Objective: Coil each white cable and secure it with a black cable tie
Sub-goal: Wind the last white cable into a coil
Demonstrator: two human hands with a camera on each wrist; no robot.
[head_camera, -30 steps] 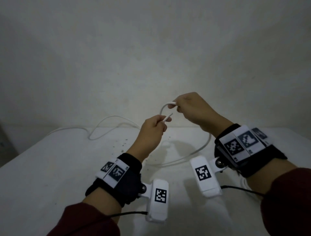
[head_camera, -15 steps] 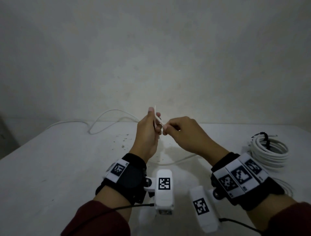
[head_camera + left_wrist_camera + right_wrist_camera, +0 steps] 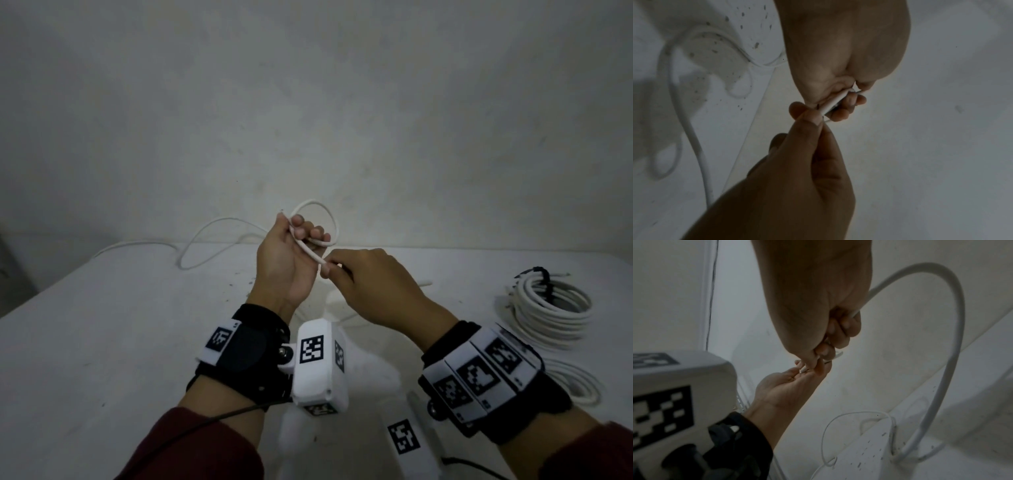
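The cable [image 3: 313, 255] is white, as are the table [image 3: 102, 325] and the coil [image 3: 548, 310] bound by a black tie [image 3: 544, 277]; the wristbands [image 3: 239, 356] are black with black-and-white checker tags, the sleeves [image 3: 191, 448] dark red.

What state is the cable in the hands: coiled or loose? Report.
Barely coiled: one loop of the white cable stands above the left hand; the rest trails loose on the table.

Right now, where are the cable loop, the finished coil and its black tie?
cable loop [image 3: 334, 222], head view, right side of the curve.
finished coil [image 3: 548, 317], head view, front strands.
black tie [image 3: 543, 275], head view, top wrap.
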